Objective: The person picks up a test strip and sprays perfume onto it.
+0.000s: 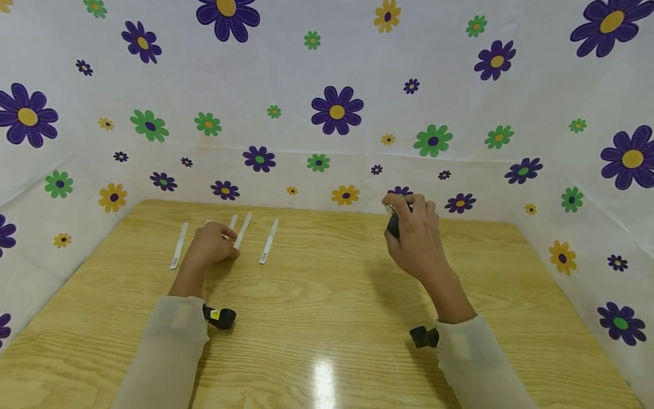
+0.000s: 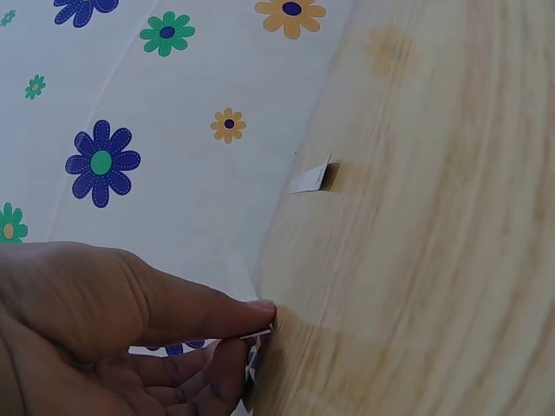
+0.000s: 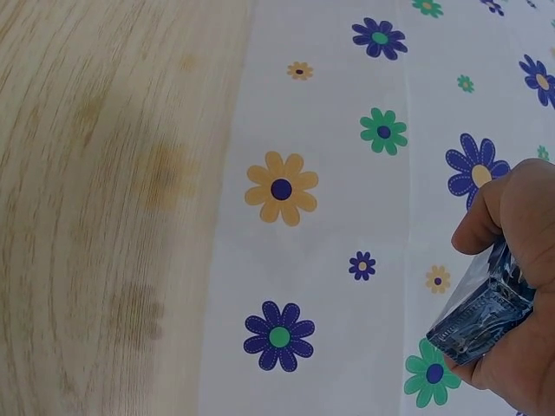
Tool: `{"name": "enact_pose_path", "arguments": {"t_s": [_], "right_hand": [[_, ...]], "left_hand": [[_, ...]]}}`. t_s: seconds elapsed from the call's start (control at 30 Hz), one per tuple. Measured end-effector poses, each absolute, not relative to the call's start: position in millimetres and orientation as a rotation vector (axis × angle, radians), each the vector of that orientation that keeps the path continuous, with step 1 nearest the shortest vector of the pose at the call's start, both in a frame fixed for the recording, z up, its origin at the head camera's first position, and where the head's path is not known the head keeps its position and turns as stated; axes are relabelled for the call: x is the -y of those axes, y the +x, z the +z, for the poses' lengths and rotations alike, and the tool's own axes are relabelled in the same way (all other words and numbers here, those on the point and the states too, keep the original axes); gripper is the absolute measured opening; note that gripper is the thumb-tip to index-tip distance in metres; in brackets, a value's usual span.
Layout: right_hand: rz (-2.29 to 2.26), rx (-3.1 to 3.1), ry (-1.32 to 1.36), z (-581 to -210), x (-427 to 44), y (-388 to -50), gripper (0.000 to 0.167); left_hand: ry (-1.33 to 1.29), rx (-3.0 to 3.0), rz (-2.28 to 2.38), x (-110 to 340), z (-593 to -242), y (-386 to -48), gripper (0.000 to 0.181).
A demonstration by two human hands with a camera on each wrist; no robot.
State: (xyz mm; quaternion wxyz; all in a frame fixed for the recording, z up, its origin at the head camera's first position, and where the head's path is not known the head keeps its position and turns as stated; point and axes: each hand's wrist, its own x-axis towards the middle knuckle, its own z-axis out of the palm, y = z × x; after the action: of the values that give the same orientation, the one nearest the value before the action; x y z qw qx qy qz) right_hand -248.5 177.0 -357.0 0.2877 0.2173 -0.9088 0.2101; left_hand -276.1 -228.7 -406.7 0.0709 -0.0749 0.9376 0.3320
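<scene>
My left hand pinches a narrow white paper strip between thumb and fingers, its far end raised; in the left wrist view the hand partly hides it. Just behind those fingers a second white strip shows. One more strip, printed at its near end, lies to the right, and another lies left of the hand. My right hand grips a small dark spray bottle above the table, index finger at its silvery top. The bottle's glassy dark-blue base shows in the right wrist view.
The wood-grain table stands against a white flower-printed cloth, which also encloses both sides. A dark wrist camera is strapped at the left cuff, and another at the right.
</scene>
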Motion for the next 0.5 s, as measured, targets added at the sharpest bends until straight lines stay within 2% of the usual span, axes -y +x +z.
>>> {"name": "enact_pose_path", "arguments": {"t_s": [0.23, 0.5], "right_hand": [[0.559, 2.445, 0.575, -356.6, -177.3, -247.5, 0.058], [0.556, 2.445, 0.575, -356.6, -177.0, -246.8, 0.058]], "left_hand": [[-0.229, -2.803, 1.081, 227.6, -405.4, -276.6, 0.041], [-0.145, -2.647, 1.410, 223.8, -397.1, -273.5, 0.030]]}}
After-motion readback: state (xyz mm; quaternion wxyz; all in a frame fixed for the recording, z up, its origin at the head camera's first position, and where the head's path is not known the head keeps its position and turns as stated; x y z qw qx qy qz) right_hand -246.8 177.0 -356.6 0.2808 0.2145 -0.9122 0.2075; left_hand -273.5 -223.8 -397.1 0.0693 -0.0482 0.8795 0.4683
